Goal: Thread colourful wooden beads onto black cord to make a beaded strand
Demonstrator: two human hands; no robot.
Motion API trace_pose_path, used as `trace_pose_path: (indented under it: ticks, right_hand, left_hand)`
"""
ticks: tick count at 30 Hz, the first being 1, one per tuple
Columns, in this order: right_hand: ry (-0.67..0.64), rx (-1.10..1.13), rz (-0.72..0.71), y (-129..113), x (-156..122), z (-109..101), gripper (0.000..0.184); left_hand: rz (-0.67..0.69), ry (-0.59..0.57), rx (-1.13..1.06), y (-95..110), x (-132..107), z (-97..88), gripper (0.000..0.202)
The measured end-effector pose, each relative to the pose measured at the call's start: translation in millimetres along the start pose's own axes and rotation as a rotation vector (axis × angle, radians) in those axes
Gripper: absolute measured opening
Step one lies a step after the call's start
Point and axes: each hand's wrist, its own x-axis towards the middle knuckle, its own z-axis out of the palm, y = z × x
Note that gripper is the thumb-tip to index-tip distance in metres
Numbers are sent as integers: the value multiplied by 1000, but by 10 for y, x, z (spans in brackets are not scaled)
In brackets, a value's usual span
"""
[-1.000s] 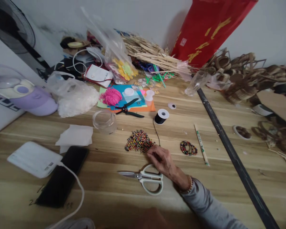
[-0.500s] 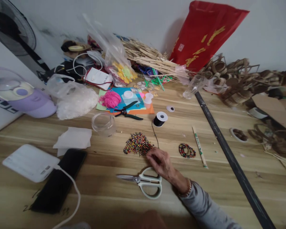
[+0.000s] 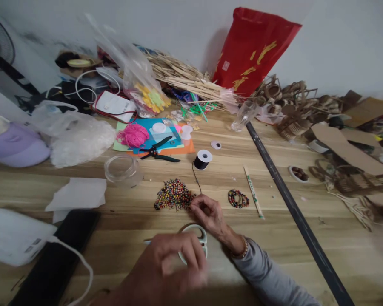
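- Small multicoloured round beads [image 3: 172,195] lie heaped on the brown wooden table [image 3: 230,170]: likely light, hard, rolling; pinch opposite sides.
- Right hand [image 3: 212,217]: fingers curled at heap's edge, hold unclear.
- Left hand [image 3: 172,259]: fingers bent, blurred, hold unclear.

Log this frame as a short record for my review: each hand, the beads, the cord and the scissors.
Left hand: blurred, in front of the scissors; grip unclear
Right hand: fingertips at the bead pile's right edge; grip unclear
Bead pile: loose, multicoloured
Strung beads: looped, lying right of the right hand
Spool: upright, black cord running toward the right hand
Scissors: partly hidden by the left hand
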Motion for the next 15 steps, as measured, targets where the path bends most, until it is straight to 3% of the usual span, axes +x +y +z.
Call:
trace_pose_path:
  ticks: [3, 7, 10, 15]
  right_hand:
    - [-12, 30, -5, -40, -11, -2, 19]
    - [-60, 5, -54, -55, -25, -5, 18]
    - [-102, -27, -113, -40, -27, 2, 17]
    - [-147, -65, -181, -24, -21, 21, 16]
  left_hand:
    - [6, 168, 170, -150, 311, -155, 32]
    - [32, 327, 392, -398, 530, -322, 15]
    - [18, 281, 411, -495, 582, -373, 26]
    - [137, 212, 453, -492, 595, -366, 16]
